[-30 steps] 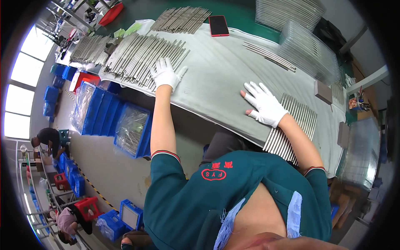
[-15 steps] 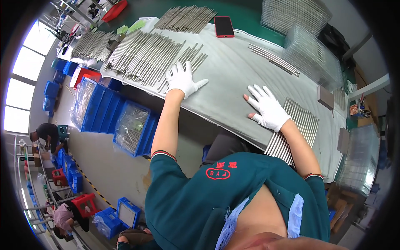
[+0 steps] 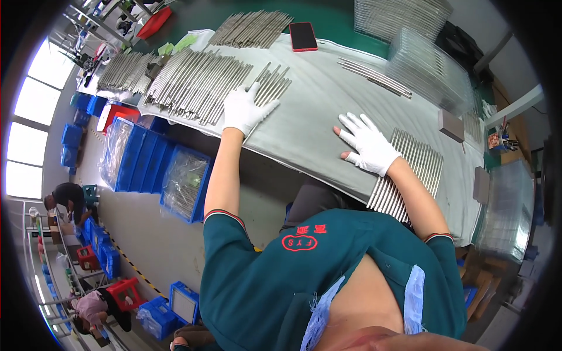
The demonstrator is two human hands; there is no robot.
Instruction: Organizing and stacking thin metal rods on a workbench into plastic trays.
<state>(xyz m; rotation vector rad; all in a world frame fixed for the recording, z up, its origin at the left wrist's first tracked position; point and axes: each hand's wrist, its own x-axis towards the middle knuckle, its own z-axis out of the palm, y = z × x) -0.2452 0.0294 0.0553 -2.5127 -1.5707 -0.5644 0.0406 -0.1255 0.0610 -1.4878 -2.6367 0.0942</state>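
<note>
Right now your bench (image 3: 316,131) is covered with a grey sheet and crowded with metal rods. A big spread of rods (image 3: 193,82) lies along the far left part, with another pile (image 3: 120,69) further left and a third bundle (image 3: 250,28) at the back edge. A red phone (image 3: 303,36) sits just beside that back bundle. A few loose thin rods (image 3: 374,77) lie towards the right, near a stack of clear trays (image 3: 430,76). Blue bins (image 3: 146,167) stand on the floor below the bench on your left, and other people work further down the aisle, well apart from you.

Your left hand (image 3: 244,109), in a white glove, lies palm down with fingers spread loosely. It rests on the near end of a small group of rods (image 3: 274,83), which sits just to the right of the big spread. It presses on them rather than gripping; nothing is closed in the hand.

Your right hand (image 3: 369,146), also gloved in white, lies flat and open on the bare grey sheet, fingers fanned out, holding nothing. Just beside it, under your wrist and forearm, a neat row of rods (image 3: 413,169) lies side by side at the near edge of the bench. Between your two hands the sheet is bare.
</note>
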